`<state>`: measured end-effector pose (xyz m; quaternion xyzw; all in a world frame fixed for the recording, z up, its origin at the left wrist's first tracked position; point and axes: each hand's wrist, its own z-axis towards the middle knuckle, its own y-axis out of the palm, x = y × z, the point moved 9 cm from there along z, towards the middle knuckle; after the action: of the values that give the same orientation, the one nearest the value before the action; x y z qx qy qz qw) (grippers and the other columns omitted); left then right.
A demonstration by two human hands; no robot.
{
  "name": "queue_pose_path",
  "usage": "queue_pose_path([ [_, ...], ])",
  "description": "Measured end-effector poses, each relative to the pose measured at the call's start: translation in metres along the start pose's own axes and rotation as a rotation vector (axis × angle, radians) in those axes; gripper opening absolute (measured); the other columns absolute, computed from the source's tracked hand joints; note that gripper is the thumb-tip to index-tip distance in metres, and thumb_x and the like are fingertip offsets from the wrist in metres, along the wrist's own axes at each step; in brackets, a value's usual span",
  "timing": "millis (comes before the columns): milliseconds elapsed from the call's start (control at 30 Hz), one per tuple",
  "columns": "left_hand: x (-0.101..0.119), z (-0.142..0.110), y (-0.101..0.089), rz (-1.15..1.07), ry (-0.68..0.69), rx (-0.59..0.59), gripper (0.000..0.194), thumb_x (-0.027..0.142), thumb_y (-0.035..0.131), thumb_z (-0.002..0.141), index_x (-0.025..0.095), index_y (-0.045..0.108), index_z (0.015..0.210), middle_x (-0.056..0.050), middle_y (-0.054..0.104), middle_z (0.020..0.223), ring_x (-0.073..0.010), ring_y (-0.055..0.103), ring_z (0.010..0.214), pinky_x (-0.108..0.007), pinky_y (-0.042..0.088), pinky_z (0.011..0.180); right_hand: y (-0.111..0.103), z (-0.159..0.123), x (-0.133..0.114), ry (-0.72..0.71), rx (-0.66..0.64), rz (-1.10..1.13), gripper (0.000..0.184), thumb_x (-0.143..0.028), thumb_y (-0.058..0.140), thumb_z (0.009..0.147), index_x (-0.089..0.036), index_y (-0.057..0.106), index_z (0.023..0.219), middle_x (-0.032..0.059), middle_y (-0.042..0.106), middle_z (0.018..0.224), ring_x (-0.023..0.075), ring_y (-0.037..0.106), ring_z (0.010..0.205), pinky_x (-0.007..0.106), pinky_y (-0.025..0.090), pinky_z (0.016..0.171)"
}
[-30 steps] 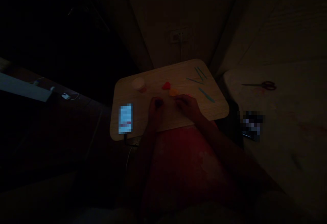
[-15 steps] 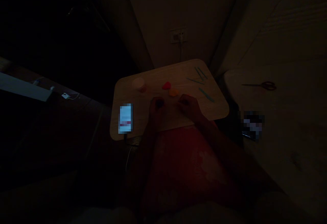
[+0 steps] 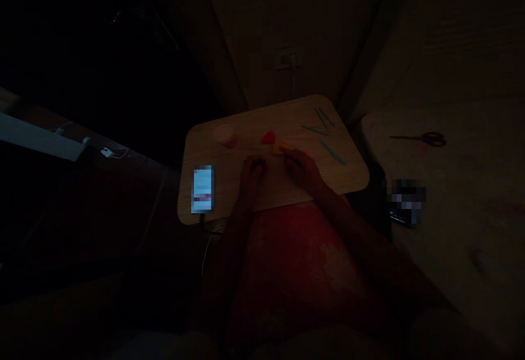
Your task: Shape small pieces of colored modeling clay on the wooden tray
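Note:
The scene is very dim. My right hand (image 3: 301,167) reaches over the small table (image 3: 221,187), a finger stretched out onto a soft-looking orange lump (image 3: 280,147). No grip on the lump shows. Just beyond it lies a red lump (image 3: 269,137), rounded and brighter. My left hand (image 3: 253,173) rests near the table's middle with curled fingers; a dark patch sits between them, and what it is I cannot make out. Thin teal sticks (image 3: 315,130) and a teal knife-like tool (image 3: 333,153) lie on the right side of the table.
A pale lidded tub (image 3: 225,134) stands at the table's back left. A lit phone (image 3: 202,189) with a cable lies at the left front. On the pale surface to the right are scissors (image 3: 429,139) and a blurred dark object (image 3: 406,204). A wall socket (image 3: 289,58) holds a plug.
My right hand's fingers have gone from a pinch near the table to stretching forward onto the orange lump. The left hand has barely moved. The view has shifted slightly.

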<state>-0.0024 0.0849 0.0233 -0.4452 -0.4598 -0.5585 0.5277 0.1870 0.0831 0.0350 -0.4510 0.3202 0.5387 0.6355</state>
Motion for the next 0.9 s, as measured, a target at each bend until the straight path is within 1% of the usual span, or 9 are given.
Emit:
queue_pose_path([
  [133, 0.002, 0.0, 0.001, 0.109, 0.025, -0.021, 0.018, 0.037, 0.068, 0.086, 0.021, 0.068, 0.093, -0.004, 0.067, 0.089, -0.0182, 0.059, 0.082, -0.029, 0.049, 0.074, 0.009, -0.002, 0.005, 0.047, -0.083, 0.03, 0.039, -0.038, 0.05, 0.099, -0.025, 0.07, 0.129, 0.0049, 0.076, 0.09, 0.0202, 0.07, 0.079, 0.039, 0.054, 0.086],
  [233, 0.006, -0.002, 0.009, 0.19, 0.086, -0.09, 0.012, 0.028, 0.07, 0.083, 0.02, 0.068, 0.092, -0.004, 0.066, 0.091, -0.0187, 0.061, 0.086, -0.03, 0.05, 0.08, 0.011, -0.003, 0.008, 0.095, -0.097, 0.032, 0.033, -0.037, 0.062, 0.094, -0.024, 0.071, 0.123, 0.0047, 0.079, 0.089, 0.0207, 0.072, 0.078, 0.038, 0.054, 0.085],
  [300, 0.009, -0.004, 0.015, 0.244, 0.124, -0.124, 0.02, 0.027, 0.072, 0.083, 0.02, 0.066, 0.1, -0.004, 0.067, 0.094, -0.0184, 0.062, 0.087, -0.03, 0.051, 0.08, 0.012, -0.004, 0.008, 0.095, -0.097, 0.03, 0.024, -0.036, 0.067, 0.091, -0.023, 0.075, 0.109, 0.0065, 0.08, 0.09, 0.0215, 0.073, 0.081, 0.036, 0.054, 0.082],
  [367, 0.012, -0.007, 0.022, 0.357, 0.166, -0.161, 0.035, 0.028, 0.078, 0.08, 0.021, 0.066, 0.112, -0.005, 0.068, 0.099, -0.0191, 0.062, 0.09, -0.031, 0.051, 0.082, 0.016, -0.004, 0.006, 0.076, -0.128, 0.003, 0.017, -0.036, 0.067, 0.091, -0.022, 0.077, 0.094, 0.0073, 0.08, 0.089, 0.0212, 0.072, 0.081, 0.034, 0.054, 0.079],
  [400, 0.016, -0.008, 0.026, 0.415, 0.207, -0.182, 0.036, 0.029, 0.081, 0.079, 0.021, 0.067, 0.111, -0.005, 0.068, 0.1, -0.0198, 0.062, 0.092, -0.032, 0.051, 0.083, 0.017, -0.004, 0.006, 0.071, -0.146, -0.011, 0.018, -0.036, 0.066, 0.091, -0.022, 0.078, 0.09, 0.0073, 0.081, 0.089, 0.0208, 0.072, 0.081, 0.033, 0.053, 0.079],
  [567, 0.028, -0.012, 0.028, 0.586, 0.329, -0.167, 0.013, 0.03, 0.077, 0.085, 0.019, 0.071, 0.09, -0.003, 0.066, 0.088, -0.0186, 0.061, 0.082, -0.032, 0.049, 0.077, 0.022, -0.005, 0.01, 0.087, -0.205, -0.031, 0.024, -0.038, 0.063, 0.091, -0.02, 0.078, 0.088, 0.0066, 0.079, 0.083, 0.0186, 0.068, 0.074, 0.029, 0.051, 0.071],
  [733, 0.032, -0.014, 0.028, 0.627, 0.359, -0.159, 0.017, 0.034, 0.073, 0.089, 0.019, 0.069, 0.082, -0.003, 0.065, 0.08, -0.0172, 0.059, 0.075, -0.031, 0.047, 0.072, 0.028, -0.007, 0.01, 0.078, -0.268, -0.013, 0.026, -0.039, 0.059, 0.092, -0.019, 0.073, 0.083, 0.0033, 0.071, 0.072, 0.0155, 0.059, 0.062, 0.028, 0.045, 0.062],
  [833, 0.035, -0.015, 0.032, 0.619, 0.362, -0.192, 0.014, 0.032, 0.069, 0.091, 0.019, 0.07, 0.087, -0.004, 0.068, 0.085, -0.0183, 0.061, 0.08, -0.032, 0.048, 0.076, 0.027, -0.006, 0.006, 0.057, -0.238, -0.03, 0.023, -0.039, 0.059, 0.092, -0.02, 0.068, 0.083, 0.003, 0.068, 0.071, 0.0158, 0.056, 0.063, 0.029, 0.045, 0.063],
  [900, 0.035, -0.014, 0.032, 0.59, 0.335, -0.198, 0.01, 0.027, 0.065, 0.09, 0.019, 0.069, 0.087, -0.004, 0.067, 0.084, -0.018, 0.06, 0.08, -0.031, 0.048, 0.076, 0.015, -0.003, 0.007, 0.081, -0.112, -0.004, 0.027, -0.043, 0.055, 0.095, -0.022, 0.062, 0.08, 0.0021, 0.062, 0.068, 0.0159, 0.053, 0.063, 0.029, 0.045, 0.063],
])
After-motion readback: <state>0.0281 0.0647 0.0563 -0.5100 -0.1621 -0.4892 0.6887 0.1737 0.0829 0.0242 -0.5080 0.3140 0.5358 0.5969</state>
